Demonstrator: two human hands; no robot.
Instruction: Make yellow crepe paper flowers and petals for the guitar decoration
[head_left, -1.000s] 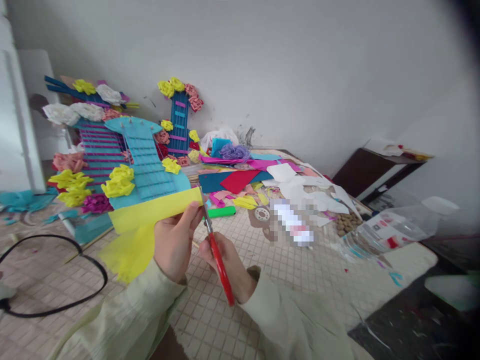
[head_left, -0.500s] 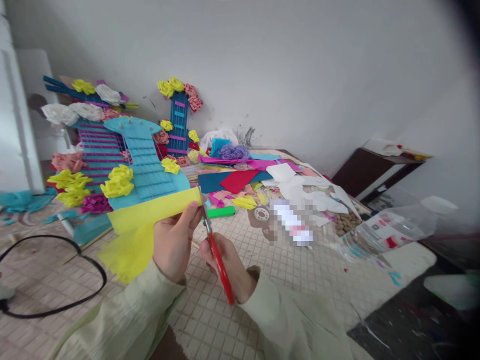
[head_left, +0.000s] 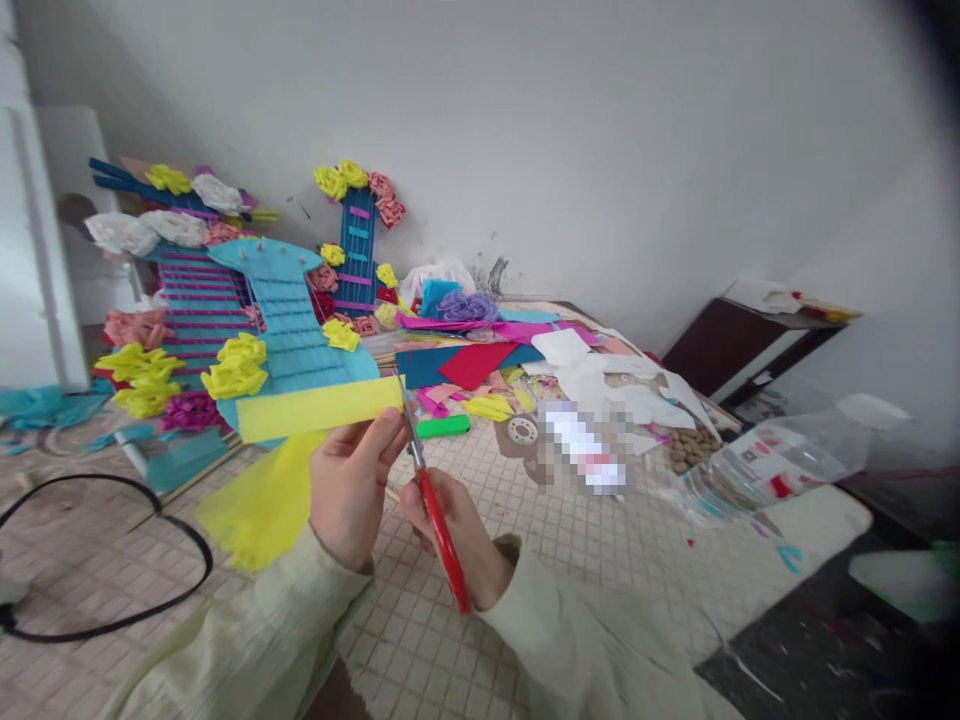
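Observation:
My left hand [head_left: 351,490] pinches the right end of a folded yellow paper strip [head_left: 319,410], held up level in front of me. More of the yellow paper [head_left: 259,505] hangs down below and left of that hand. My right hand [head_left: 457,535] is closed round red-handled scissors [head_left: 435,520], whose blades point up and meet the strip's right end beside my left thumb.
Teal guitar-shaped craft pieces [head_left: 296,320] with paper flowers lean at the back left. A pile of coloured paper scraps [head_left: 480,350] and a green marker [head_left: 442,426] lie on the tiled floor. A black cable [head_left: 112,560] loops at left. A plastic bottle [head_left: 757,460] lies at right, beside a dark low table [head_left: 731,345].
The yellow strip has tilted from slanting down-left to nearly level. Both hands have hardly moved.

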